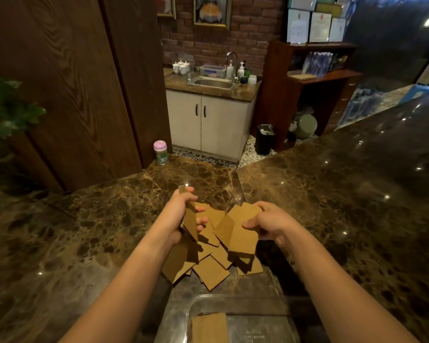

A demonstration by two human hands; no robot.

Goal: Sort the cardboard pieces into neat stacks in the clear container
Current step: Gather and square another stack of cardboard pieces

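Cardboard pile [209, 256] on counter [84, 231], behind clear container [235, 300]; one stack [209, 328] in it.

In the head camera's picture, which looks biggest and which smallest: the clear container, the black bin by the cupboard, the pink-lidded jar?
1. Clear container, though it is nearest the camera and partly cut off.
2. Black bin.
3. Pink-lidded jar.
The bin stands farther away, so its true size compared with the jar is unsure.

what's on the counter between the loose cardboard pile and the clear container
Nothing: in the head view, only bare marble counter separates the pile from the container, which already holds a cardboard stack.
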